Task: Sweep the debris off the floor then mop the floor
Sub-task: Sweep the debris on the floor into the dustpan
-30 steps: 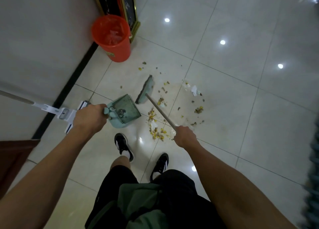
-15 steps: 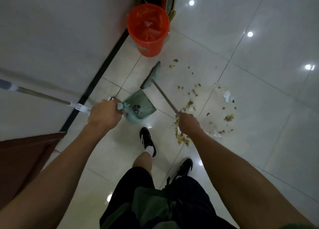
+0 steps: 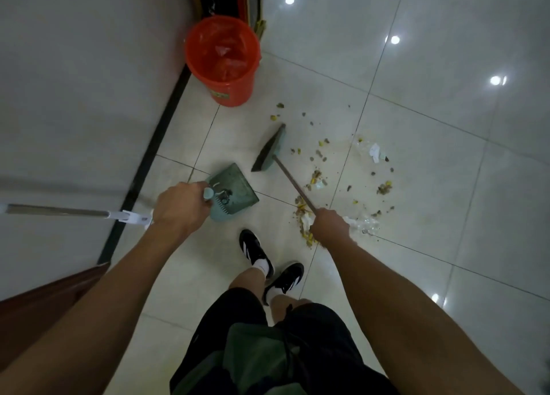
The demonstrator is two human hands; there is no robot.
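My left hand (image 3: 180, 207) grips the handle of a teal dustpan (image 3: 233, 193), whose pan rests low over the floor in front of my feet. My right hand (image 3: 330, 227) is closed on the thin handle of a teal broom (image 3: 271, 152); its head lies on the tiles just beyond the dustpan. Yellow and brown debris (image 3: 317, 180) with scraps of white paper (image 3: 375, 152) is scattered in a rough ring to the right of the broom head. Some of it is hidden under my right hand.
An orange bucket (image 3: 223, 62) lined with a red bag stands by the wall, behind the broom. A mop (image 3: 74, 211) with a metal pole leans along the white wall at the left. A brown door edge (image 3: 44, 299) shows at lower left. My two shoes stand below the dustpan.
The broom head has swung from near the bucket toward the right, closer to the debris. The view has shifted and the dustpan stays in my left hand.
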